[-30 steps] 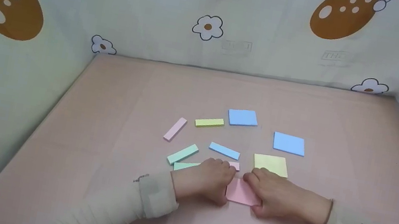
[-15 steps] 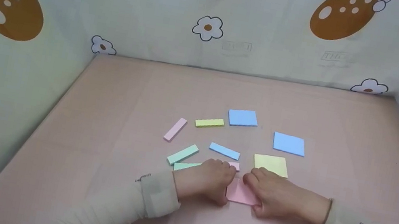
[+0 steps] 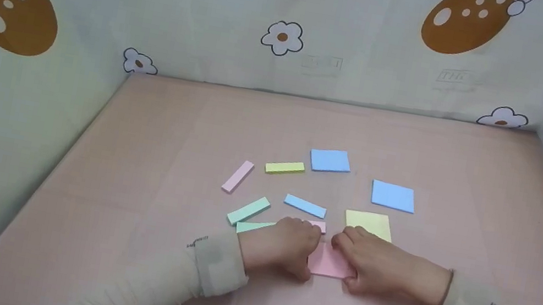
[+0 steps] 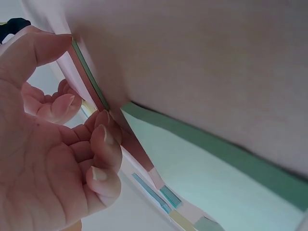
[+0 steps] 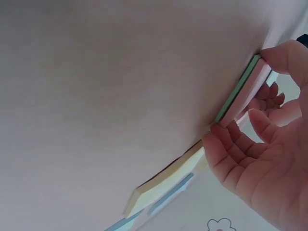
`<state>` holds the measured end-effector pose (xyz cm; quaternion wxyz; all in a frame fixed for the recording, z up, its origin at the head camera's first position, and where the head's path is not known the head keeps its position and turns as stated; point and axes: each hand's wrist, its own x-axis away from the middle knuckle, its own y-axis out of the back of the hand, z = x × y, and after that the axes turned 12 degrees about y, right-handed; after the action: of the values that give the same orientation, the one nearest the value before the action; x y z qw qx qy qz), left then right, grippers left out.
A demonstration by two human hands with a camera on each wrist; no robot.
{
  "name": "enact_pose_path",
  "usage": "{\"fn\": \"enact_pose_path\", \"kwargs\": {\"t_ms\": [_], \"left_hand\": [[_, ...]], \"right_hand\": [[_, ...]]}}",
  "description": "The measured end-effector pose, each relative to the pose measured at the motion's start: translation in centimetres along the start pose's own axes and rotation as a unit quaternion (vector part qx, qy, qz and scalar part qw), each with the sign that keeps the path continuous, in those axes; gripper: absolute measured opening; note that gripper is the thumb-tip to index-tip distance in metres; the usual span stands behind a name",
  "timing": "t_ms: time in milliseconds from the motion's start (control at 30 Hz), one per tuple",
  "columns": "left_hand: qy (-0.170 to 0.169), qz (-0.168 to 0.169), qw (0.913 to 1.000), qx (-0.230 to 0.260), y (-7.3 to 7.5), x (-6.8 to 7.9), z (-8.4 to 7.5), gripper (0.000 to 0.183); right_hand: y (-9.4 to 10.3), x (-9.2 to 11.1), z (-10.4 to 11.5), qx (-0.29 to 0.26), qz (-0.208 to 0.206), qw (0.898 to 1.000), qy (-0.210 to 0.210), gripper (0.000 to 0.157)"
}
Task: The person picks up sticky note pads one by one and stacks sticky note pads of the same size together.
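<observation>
A pink sticky-note pad [image 3: 330, 263] lies close to the person, stacked on a green sticky-note pad [image 5: 238, 89] whose edge shows below it in both wrist views. My left hand [image 3: 286, 244] grips the stack's left side, thumb at the near corner and curled fingers at the far one. From the right, my right hand [image 3: 377, 263] pinches the opposite side in the same way. The left hand partly covers a narrow green pad [image 3: 253, 226] and a small pink pad [image 3: 317, 226]. Just beyond the right fingers lies a yellow square pad [image 3: 369, 224].
Two blue square pads [image 3: 330, 160] lie farther back. Narrow pads in blue [image 3: 305, 206], yellow [image 3: 285, 168], pink [image 3: 237, 177] and green [image 3: 248, 210] are scattered left of them. A patterned cloth wall [image 3: 215, 25] bounds the pink tabletop [image 3: 169, 129] behind.
</observation>
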<state>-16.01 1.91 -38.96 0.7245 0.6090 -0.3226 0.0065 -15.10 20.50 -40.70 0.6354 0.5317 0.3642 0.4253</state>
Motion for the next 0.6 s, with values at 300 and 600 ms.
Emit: {"fn": "enact_pose_path", "kwargs": {"t_ms": [300,600], "left_hand": [[0.016,-0.001,0.9999,-0.002,-0.07,0.12,-0.21,0.055],[0.015,0.003,0.9998,0.010,-0.06,0.10,-0.21,0.054]], "right_hand": [[0.40,0.08,0.16,-0.034,0.020,0.999,-0.027,0.048],[0.49,0.17,0.06,-0.077,0.015,0.996,-0.049,0.045]]}}
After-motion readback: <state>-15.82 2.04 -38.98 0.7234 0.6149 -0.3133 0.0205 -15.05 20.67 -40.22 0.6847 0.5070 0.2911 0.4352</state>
